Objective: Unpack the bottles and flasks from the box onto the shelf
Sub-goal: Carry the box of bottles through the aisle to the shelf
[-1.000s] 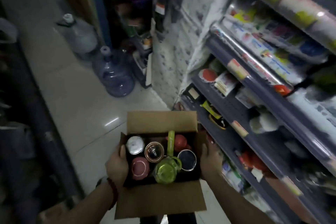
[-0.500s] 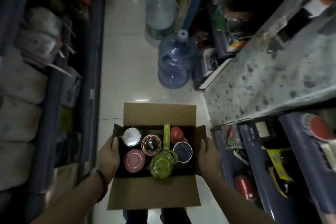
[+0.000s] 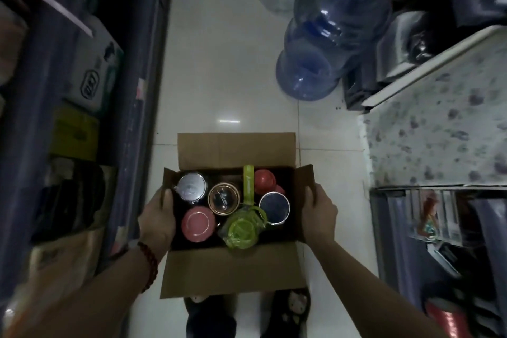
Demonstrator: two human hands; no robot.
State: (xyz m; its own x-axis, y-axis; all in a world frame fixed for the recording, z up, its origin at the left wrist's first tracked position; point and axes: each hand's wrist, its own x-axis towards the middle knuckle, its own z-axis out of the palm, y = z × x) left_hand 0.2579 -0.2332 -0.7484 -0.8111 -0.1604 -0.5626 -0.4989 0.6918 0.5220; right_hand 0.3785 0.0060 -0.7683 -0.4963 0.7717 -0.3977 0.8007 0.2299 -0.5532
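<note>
Cardboard box [image 3: 233,269] sits at lower centre of frame, flaps open, carried level above the tiled floor [image 3: 219,77]. Left hand [image 3: 157,221] grips its left wall; right hand [image 3: 319,217] grips the right wall, likely keeping the upright flasks from tipping. Green bottle [image 3: 242,230] and pink flask [image 3: 198,224] are not yet unpacked.

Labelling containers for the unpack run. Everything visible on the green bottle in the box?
The green bottle is translucent lime plastic by the look, seen from above, top up, so its body is mostly hidden. A flat green strap runs from its lid toward the far wall of the cardboard box. It sits near the front middle of the box, between the pink-lidded flask and the dark-topped flask, close against both. Neither hand touches it; the left hand and right hand grip the box sides.
</note>
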